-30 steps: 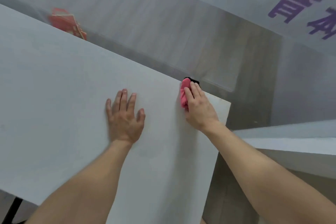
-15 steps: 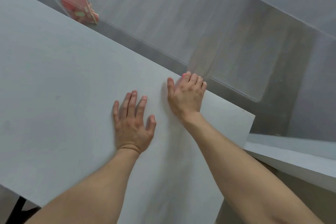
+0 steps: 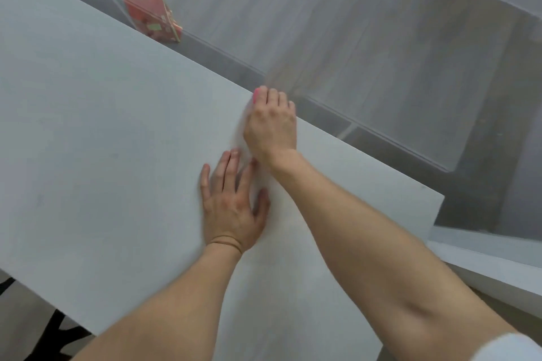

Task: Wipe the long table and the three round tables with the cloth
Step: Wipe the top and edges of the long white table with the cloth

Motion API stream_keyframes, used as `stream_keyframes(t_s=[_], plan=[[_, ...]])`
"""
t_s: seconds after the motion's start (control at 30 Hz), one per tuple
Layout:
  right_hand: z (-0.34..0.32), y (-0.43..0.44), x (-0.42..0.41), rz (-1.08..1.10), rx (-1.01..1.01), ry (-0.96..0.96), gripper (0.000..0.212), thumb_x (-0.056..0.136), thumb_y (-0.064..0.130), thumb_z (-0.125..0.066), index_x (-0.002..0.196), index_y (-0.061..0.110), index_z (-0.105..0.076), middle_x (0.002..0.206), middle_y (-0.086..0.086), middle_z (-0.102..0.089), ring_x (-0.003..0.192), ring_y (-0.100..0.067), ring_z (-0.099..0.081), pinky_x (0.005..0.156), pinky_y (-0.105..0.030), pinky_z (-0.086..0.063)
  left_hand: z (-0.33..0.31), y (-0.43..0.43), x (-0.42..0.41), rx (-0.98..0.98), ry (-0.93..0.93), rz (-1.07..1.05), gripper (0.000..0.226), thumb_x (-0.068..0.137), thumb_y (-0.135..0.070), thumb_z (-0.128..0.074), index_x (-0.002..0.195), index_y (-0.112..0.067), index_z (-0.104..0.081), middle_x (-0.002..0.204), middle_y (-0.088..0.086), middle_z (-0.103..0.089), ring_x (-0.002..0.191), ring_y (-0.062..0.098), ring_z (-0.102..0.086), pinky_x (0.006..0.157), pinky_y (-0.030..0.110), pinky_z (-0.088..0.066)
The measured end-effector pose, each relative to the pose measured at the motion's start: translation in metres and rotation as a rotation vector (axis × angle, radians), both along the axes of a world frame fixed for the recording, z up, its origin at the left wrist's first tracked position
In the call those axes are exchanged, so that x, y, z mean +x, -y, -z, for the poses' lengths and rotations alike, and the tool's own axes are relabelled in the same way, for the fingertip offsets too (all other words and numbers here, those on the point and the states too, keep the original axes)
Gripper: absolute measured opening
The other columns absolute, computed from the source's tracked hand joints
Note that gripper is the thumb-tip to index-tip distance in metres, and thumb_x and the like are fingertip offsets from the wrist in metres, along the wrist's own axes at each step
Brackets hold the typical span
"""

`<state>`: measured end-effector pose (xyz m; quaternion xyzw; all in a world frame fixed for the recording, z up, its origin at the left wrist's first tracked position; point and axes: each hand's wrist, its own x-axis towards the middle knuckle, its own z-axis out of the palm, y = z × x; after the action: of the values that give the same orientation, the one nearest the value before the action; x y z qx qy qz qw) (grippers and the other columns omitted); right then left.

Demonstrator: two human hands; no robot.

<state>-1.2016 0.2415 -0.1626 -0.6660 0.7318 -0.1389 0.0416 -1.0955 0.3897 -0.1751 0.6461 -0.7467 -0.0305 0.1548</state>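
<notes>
The long white table fills the left and middle of the head view. My right hand presses down at the table's far edge, covering the pink cloth; only a small pink strip shows past my fingertips. My left hand lies flat on the tabletop with its fingers spread, just below and left of my right wrist, holding nothing.
A red paper bag stands on the floor beyond the table's far edge. A second white surface lies low at the right, next to the table's right end. Black table legs show at the lower left.
My right hand with the cloth has slid left along the far edge, closer to my left hand, and now hides most of the cloth. The view has shifted, so the table's right end shows more.
</notes>
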Motion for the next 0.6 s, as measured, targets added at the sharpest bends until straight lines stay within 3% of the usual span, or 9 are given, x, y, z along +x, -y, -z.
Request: stream_keyframes(t_s=[0.1,0.2,0.33,0.43,0.6], plan=[[-0.007,0.024,0.024,-0.100,0.112,0.043,0.043,0.100,0.020,-0.045,0.135,0.004,-0.061,0.120,-0.015,-0.068,0.112,-0.037,-0.062,0.090,-0.047,-0.044,-0.002,0.001,0.001,0.008,0.008,0.000,0.065,0.104,-0.044,-0.052,0.161,-0.014,-0.050,0.173,0.012,-0.037,0.163,0.030,-0.031,0.129,0.065,-0.021],[-0.002,-0.023,-0.040,-0.052,0.024,0.086,0.042,0.104,0.035,-0.048,0.134,0.010,-0.064,0.116,-0.012,-0.068,0.112,-0.036,-0.060,0.091,-0.049,-0.048,-0.002,-0.003,0.002,0.016,0.009,-0.015,0.063,0.102,-0.043,-0.057,0.159,-0.015,-0.054,0.173,0.012,-0.038,0.163,0.030,-0.032,0.128,0.065,-0.022],[0.001,-0.086,-0.121,-0.004,0.005,0.078,0.045,0.108,0.039,-0.049,0.141,0.011,-0.061,0.116,-0.013,-0.064,0.113,-0.037,-0.054,0.101,-0.049,-0.048,-0.001,-0.001,0.000,0.013,0.009,-0.013,0.064,0.101,-0.042,-0.059,0.158,-0.015,-0.054,0.173,0.012,-0.037,0.163,0.031,-0.032,0.128,0.065,-0.022],[0.011,-0.058,-0.088,0.017,-0.057,-0.002,0.045,0.108,0.035,-0.048,0.133,0.000,-0.063,0.108,-0.021,-0.064,0.098,-0.042,-0.057,0.093,-0.051,-0.050,-0.002,-0.003,-0.002,0.027,-0.013,-0.030,0.064,0.100,-0.041,-0.060,0.158,-0.015,-0.055,0.172,0.012,-0.038,0.162,0.032,-0.032,0.128,0.065,-0.023],[0.003,0.031,0.021,-0.076,-0.075,0.111,0.045,0.103,0.035,-0.044,0.115,0.000,-0.070,0.095,-0.020,-0.067,0.082,-0.041,-0.063,0.070,-0.044,-0.050,-0.003,-0.002,0.001,0.032,-0.026,-0.008,0.064,0.102,-0.043,-0.058,0.160,-0.016,-0.052,0.173,0.012,-0.037,0.163,0.032,-0.032,0.128,0.065,-0.022]])
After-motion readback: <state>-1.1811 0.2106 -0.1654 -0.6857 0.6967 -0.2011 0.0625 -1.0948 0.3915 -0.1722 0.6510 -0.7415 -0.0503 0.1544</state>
